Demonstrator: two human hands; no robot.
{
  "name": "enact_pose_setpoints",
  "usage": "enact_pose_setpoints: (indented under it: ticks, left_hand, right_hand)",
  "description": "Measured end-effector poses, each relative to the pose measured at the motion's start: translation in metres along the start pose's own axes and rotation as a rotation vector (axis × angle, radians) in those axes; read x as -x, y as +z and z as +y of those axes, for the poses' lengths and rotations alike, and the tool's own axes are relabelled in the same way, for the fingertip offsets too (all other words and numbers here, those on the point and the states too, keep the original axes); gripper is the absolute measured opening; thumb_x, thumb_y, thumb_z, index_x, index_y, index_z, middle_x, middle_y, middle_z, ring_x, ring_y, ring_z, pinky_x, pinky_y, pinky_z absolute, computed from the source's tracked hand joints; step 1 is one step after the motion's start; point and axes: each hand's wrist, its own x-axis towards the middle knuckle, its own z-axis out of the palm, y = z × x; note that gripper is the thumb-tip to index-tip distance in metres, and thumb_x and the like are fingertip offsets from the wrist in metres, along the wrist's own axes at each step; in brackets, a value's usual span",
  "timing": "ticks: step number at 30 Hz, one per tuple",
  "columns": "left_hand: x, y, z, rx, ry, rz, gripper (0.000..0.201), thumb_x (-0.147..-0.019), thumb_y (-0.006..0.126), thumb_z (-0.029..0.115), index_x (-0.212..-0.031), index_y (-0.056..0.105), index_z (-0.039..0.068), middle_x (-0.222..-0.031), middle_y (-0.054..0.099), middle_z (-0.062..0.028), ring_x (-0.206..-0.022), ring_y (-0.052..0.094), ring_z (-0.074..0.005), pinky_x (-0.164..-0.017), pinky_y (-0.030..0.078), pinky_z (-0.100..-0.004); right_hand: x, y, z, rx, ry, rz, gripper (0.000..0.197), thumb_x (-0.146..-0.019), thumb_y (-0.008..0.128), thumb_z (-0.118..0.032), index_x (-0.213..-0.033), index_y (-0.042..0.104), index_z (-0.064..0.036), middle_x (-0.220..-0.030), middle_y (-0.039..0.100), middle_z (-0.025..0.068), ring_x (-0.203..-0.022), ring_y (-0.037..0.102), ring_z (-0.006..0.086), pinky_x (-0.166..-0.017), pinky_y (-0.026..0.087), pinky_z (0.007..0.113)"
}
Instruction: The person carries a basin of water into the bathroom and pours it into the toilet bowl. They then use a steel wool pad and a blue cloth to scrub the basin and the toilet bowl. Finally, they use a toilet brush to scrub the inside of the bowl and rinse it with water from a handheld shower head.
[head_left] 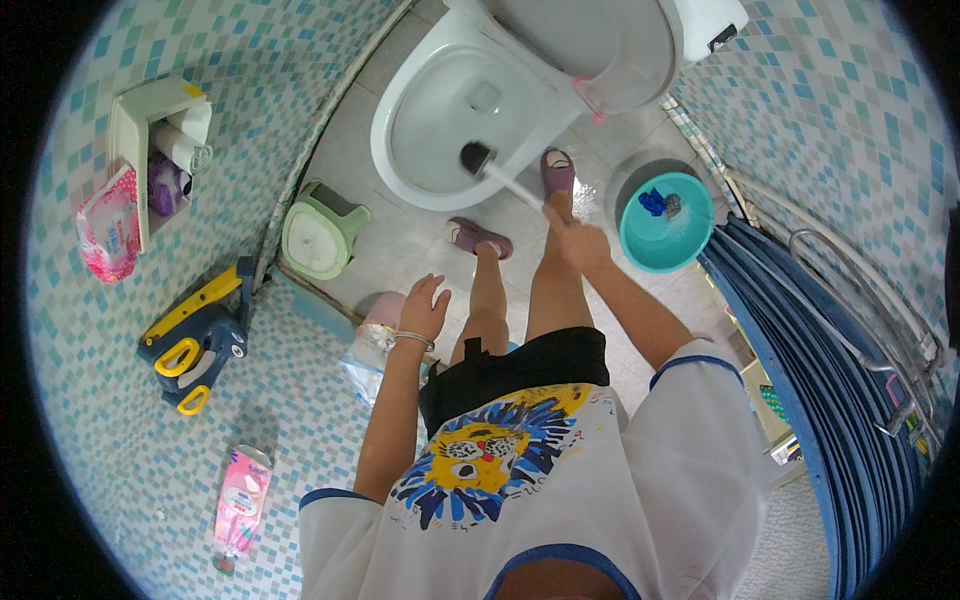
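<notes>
My right hand (582, 243) is closed round the white handle of a toilet brush (510, 184). The brush's dark head is over the near rim of the white toilet (388, 163), slightly blurred; whether it touches the bowl I cannot tell. The toilet's lid (635, 50) stands raised, with a pink loop at its side. My left hand (427, 307) hangs free near my left leg, its fingers loosely apart and nothing in them. A bangle circles that wrist.
A green stool (325, 232) stands left of the toilet. To the right is a turquoise basin (637, 262) with blue and grey cloths or scrubbers in it. A blue curtain (800, 340) hangs at right. The left wall carries a shelf box (126, 118) and a folding step-stool-like item (200, 345).
</notes>
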Motion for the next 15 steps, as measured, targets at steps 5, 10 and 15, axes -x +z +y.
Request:
enact_pose_setpoints:
  ticks: [5, 10, 15]
  left_hand:
    - [0.003, 0.004, -0.004, -0.022, 0.014, -0.002, 0.032, -0.083, 0.055, 0.022, -0.108, 0.056, 0.003, -0.113, 0.054, -0.0195, -0.103, 0.052, -0.0333, -0.089, 0.041, -0.0380]
    - [0.007, 0.014, 0.008, 0.022, -0.058, -0.016, 0.034, -0.083, 0.055, 0.024, -0.109, 0.055, 0.002, -0.115, 0.052, -0.0197, -0.099, 0.054, -0.0307, -0.085, 0.044, -0.0364]
    - [0.002, 0.026, 0.030, 0.006, 0.015, 0.018, 0.034, -0.083, 0.056, 0.022, -0.111, 0.055, 0.002, -0.115, 0.052, -0.0195, -0.099, 0.054, -0.0305, -0.084, 0.045, -0.0357]
  right_hand:
    - [-0.031, -0.043, 0.014, -0.107, 0.142, 0.064, 0.049, -0.083, 0.042, -0.016, -0.130, 0.036, -0.0271, -0.096, 0.058, 0.0201, -0.074, 0.062, 0.0353, -0.061, 0.050, 0.045]
    - [0.019, -0.024, 0.019, -0.258, 0.025, 0.110, 0.045, -0.086, 0.043, -0.021, -0.129, 0.037, -0.0285, -0.083, 0.058, 0.0208, -0.069, 0.060, 0.0382, -0.059, 0.047, 0.047]
    - [0.086, -0.019, 0.044, -0.407, 0.043, 0.162, 0.044, -0.086, 0.044, -0.024, -0.130, 0.037, -0.0286, -0.075, 0.058, 0.0209, -0.071, 0.059, 0.0383, -0.060, 0.047, 0.047]
